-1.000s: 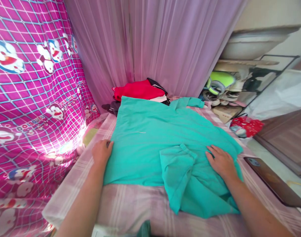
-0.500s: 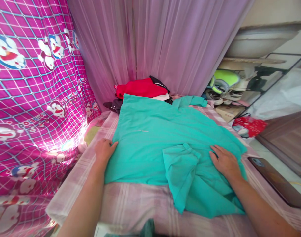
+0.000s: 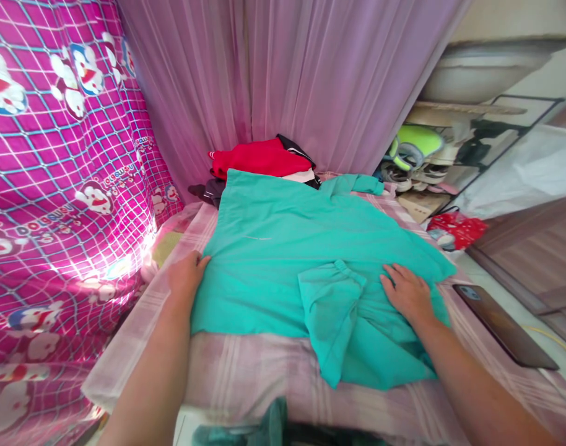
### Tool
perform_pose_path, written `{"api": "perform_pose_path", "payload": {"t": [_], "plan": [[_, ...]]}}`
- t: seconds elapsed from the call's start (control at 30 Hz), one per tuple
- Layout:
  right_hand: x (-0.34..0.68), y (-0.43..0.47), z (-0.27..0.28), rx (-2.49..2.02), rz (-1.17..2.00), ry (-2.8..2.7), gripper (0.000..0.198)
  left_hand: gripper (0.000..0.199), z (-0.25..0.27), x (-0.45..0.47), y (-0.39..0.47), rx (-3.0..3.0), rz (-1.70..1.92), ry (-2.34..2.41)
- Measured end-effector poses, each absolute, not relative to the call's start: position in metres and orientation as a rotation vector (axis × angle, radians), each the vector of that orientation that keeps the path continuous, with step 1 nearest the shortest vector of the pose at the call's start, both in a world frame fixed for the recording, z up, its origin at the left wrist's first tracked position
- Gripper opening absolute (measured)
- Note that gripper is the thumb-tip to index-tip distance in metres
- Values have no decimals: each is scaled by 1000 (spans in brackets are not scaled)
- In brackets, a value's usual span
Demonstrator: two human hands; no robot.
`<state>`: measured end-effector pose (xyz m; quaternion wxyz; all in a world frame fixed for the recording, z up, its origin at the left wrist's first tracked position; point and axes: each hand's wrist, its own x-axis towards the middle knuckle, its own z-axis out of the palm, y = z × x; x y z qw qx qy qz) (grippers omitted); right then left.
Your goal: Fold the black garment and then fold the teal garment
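A teal long-sleeved top (image 3: 264,272) lies spread on the bed, its straight hem toward the left. One sleeve (image 3: 332,316) with a gathered cuff is folded over the front, and the other sleeve (image 3: 352,184) reaches out at the back. At the hem edge, my left hand (image 3: 185,275) has its thumb on the cloth and its other fingers curled, partly hidden, at the edge. My right hand (image 3: 408,291) rests flat on the top near its right side, fingers stretched out, to the right of the folded sleeve.
Behind the top is a pile of red and dark clothes (image 3: 264,158) against a purple curtain (image 3: 283,74). A phone (image 3: 501,325) with a cable lies at the right on the plaid sheet (image 3: 255,365). A shoe rack (image 3: 478,167) stands beyond; a pink patterned curtain (image 3: 69,186) hangs left.
The view has shifted slightly, so everything sits a little higher and further left. Both hands stay at the same places on the top, and the cloth looks unchanged.
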<state>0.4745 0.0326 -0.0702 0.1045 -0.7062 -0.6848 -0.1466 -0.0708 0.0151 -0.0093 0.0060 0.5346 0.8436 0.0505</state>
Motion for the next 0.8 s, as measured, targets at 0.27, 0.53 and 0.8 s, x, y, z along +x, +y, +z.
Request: {"api": "perform_pose_path", "payload": {"t": [0.27, 0.53, 0.8], "plan": [[472, 31, -67, -2065, -439, -2019, 44, 42, -6, -70, 14, 1618, 339, 2573], [466, 29, -66, -2077, -484, -2000, 42, 52, -10, 14, 39, 2354, 328, 2096], [465, 28, -67, -2049, -525, -1992, 41, 57, -26, 49, 106, 2354, 115, 1938]]}}
